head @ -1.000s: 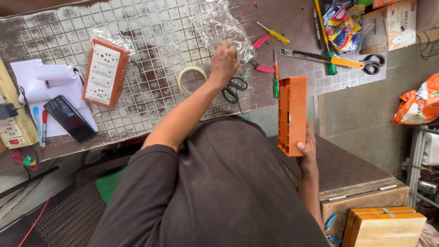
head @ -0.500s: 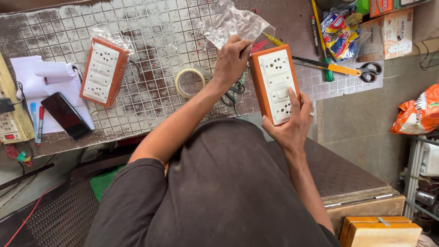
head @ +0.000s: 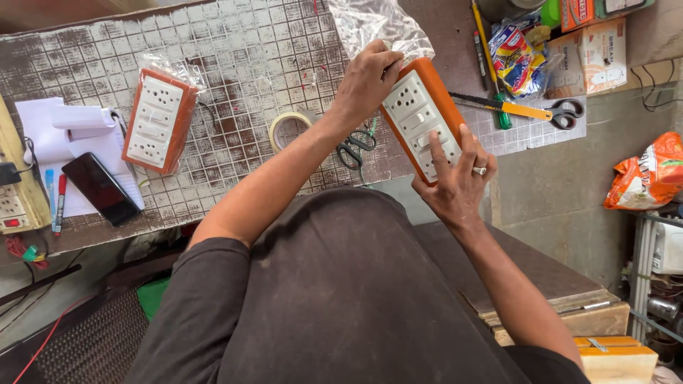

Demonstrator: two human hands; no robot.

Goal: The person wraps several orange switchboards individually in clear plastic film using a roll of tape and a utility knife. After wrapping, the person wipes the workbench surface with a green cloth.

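A cardboard box [head: 589, 60] and a colourful snack packet [head: 517, 60] lie at the bench's far right; an orange bag [head: 649, 174] lies below; a dark phone screen [head: 101, 188] lies left.

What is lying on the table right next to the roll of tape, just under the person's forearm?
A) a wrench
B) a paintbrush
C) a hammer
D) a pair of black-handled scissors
D: a pair of black-handled scissors lies on the table beside the roll of tape, just below the forearm of the left hand, which grips the top of the orange switch board.
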